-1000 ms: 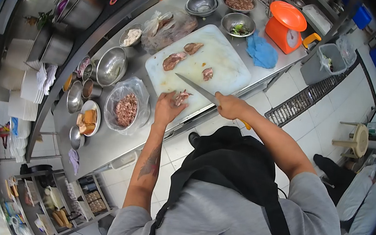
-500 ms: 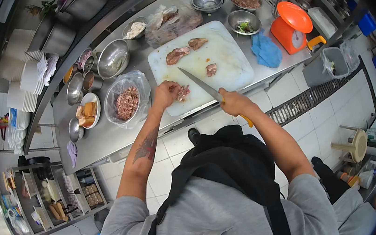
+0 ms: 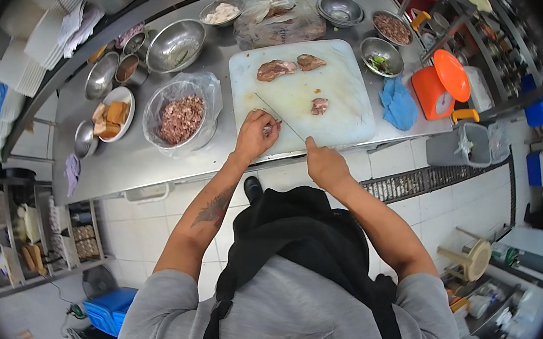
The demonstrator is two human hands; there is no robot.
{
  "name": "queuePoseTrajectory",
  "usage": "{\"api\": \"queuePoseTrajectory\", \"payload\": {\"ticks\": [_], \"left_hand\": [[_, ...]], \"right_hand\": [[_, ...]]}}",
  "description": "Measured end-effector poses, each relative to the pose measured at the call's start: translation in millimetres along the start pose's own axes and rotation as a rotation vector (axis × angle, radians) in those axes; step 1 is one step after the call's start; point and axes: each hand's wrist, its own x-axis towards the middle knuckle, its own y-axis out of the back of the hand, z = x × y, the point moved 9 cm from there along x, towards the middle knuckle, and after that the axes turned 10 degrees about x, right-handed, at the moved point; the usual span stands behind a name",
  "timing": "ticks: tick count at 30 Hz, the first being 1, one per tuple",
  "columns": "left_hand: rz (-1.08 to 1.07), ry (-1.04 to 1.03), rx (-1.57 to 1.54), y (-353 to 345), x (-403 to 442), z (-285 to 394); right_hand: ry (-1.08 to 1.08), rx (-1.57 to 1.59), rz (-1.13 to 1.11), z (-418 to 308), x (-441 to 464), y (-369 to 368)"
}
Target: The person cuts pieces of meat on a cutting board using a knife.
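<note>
My right hand (image 3: 327,166) is closed round the handle of a knife (image 3: 279,115), whose blade points up and left over the white cutting board (image 3: 352,122). At the board's lower left edge, my left hand (image 3: 258,132) has its fingers bent over a small piece of meat (image 3: 267,129), mostly hidden under them. The blade's edge lies close to those fingers. Two larger meat pieces, one at left (image 3: 275,70) and one beside it (image 3: 310,62), rest near the board's top. A smaller chunk (image 3: 319,106) lies right of the blade.
Left of the board stands a plastic-lined bowl of chopped meat (image 3: 181,120), with an empty steel bowl (image 3: 175,46) behind. A plastic bag (image 3: 280,25) lies behind the board. To the right are a bowl with greens (image 3: 381,57), a blue cloth (image 3: 398,104) and an orange scale (image 3: 433,93).
The whole view has turned and shifted. The knife blade now shows thin, edge-on, and close to my left hand. My left fingers now cover more of the small meat piece.
</note>
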Motion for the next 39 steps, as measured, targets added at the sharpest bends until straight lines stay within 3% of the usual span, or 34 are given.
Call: {"api": "queuePoseTrajectory", "payload": {"ticks": [3,5,7,14,20,26,29,32,36,39], "left_hand": [[0.068,0.069,-0.061,7.3,-0.3,-4.2],[0.062,-0.006,-0.015,4.9,-1.4,-1.5],[0.081,-0.003,-0.025,2.9,-3.1,-4.2],[0.118,0.005,-0.049,9.0,-6.6,0.1],[0.129,-0.051,0.003,9.8,-11.3,0.2],[0.15,-0.063,-0.001,5.3,-12.1,-4.0],[0.126,-0.038,-0.021,6.1,-15.5,-7.4],[0.236,-0.047,-0.062,23.3,-21.2,-1.7],[0.199,-0.034,0.096,12.9,-25.4,-7.3],[0.218,-0.024,0.072,11.6,-25.9,-9.7]], "right_hand": [[0.022,-0.063,0.002,-18.2,-31.4,27.3],[0.043,-0.067,-0.006,-21.6,-51.6,27.6],[-0.057,-0.031,-0.079,-10.1,-61.4,17.6],[0.007,0.06,-0.02,2.6,-6.4,-19.4],[-0.044,-0.002,-0.109,-14.7,-42.5,22.3],[-0.102,0.141,-0.088,10.7,-26.9,-28.3],[-0.068,0.136,-0.061,-7.9,-9.8,-16.7],[-0.046,0.08,-0.062,-9.5,-6.2,-11.7],[-0.108,-0.013,-0.165,-21.2,-42.0,14.9],[-0.077,0.043,-0.146,-7.8,-34.4,-4.2]]}}
